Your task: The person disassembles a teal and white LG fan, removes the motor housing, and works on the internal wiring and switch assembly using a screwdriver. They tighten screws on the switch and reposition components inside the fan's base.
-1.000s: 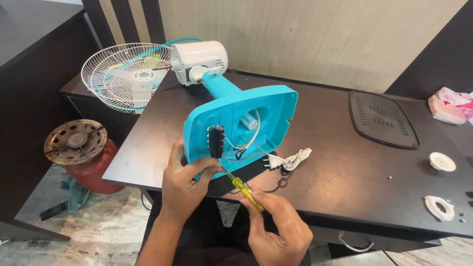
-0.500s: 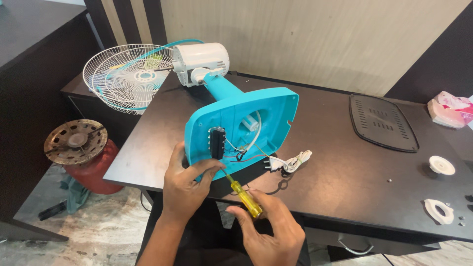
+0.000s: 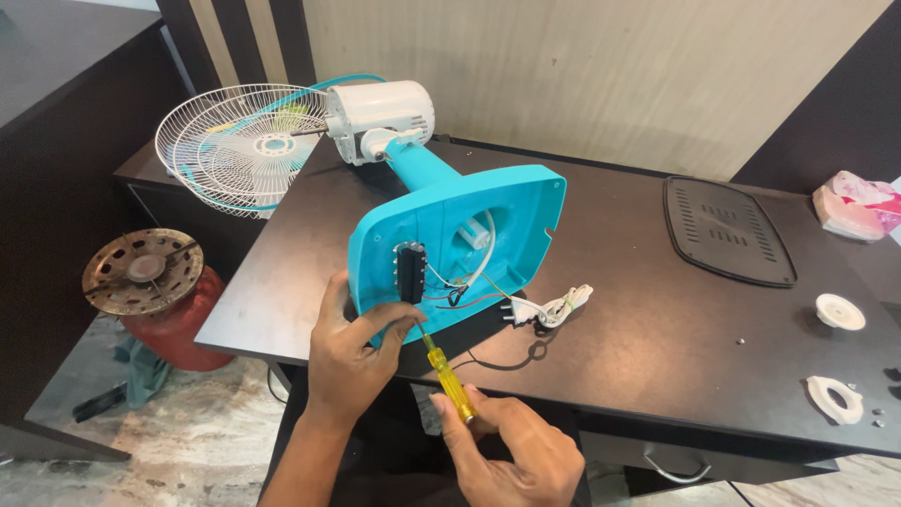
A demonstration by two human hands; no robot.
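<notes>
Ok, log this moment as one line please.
left hand: steadies teal fan base | right hand: holds yellow screwdriver, tip at base's underside | black switch block, wires exposed | desk: black cover

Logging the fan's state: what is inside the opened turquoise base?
Inside the turquoise base: a black switch block, red, black and white wires. The screwdriver tip is hidden by the left hand.

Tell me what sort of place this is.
Probably a home or small office used for repairs: a dark desk with a drawer, a wood-panelled wall, a red gas cylinder on the stone floor, and a fan lying opened.
</notes>
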